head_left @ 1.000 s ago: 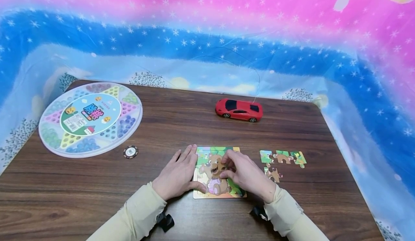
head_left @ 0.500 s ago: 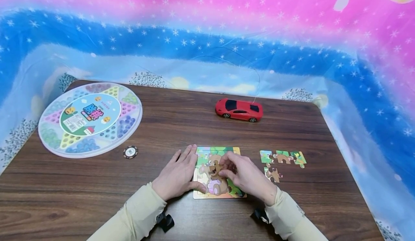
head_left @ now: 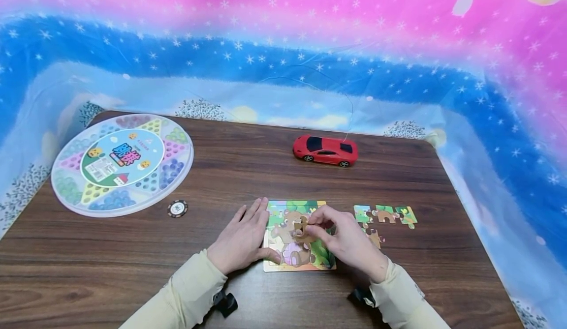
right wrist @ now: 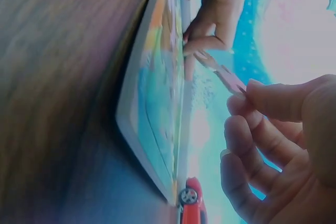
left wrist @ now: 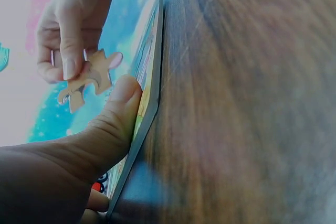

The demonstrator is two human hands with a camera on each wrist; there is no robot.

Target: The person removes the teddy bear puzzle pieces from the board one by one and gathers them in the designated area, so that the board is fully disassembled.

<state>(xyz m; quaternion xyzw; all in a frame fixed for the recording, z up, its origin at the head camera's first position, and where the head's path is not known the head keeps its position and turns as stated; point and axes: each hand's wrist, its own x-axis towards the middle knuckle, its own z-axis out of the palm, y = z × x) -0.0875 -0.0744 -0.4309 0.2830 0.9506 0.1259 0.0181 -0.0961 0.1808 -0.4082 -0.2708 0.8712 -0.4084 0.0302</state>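
A jigsaw puzzle board with a brown bear picture lies at the front middle of the table. My left hand rests along its left side, fingers stretched out, thumb pressing on the board's face near the lower left corner. Above the board, my right hand pinches a brown puzzle piece between thumb and fingertips. In both wrist views that piece is tilted and apart from the board. My right hand covers part of the board's right side.
Several loose puzzle pieces lie right of the board, partly behind my right hand. A red toy car stands farther back. At left are a round Chinese checkers set and a poker chip. A patterned cloth hangs behind the table.
My right hand has shifted slightly right, and the pinched piece now shows more plainly over the bear's face. The left hand stays on the board.
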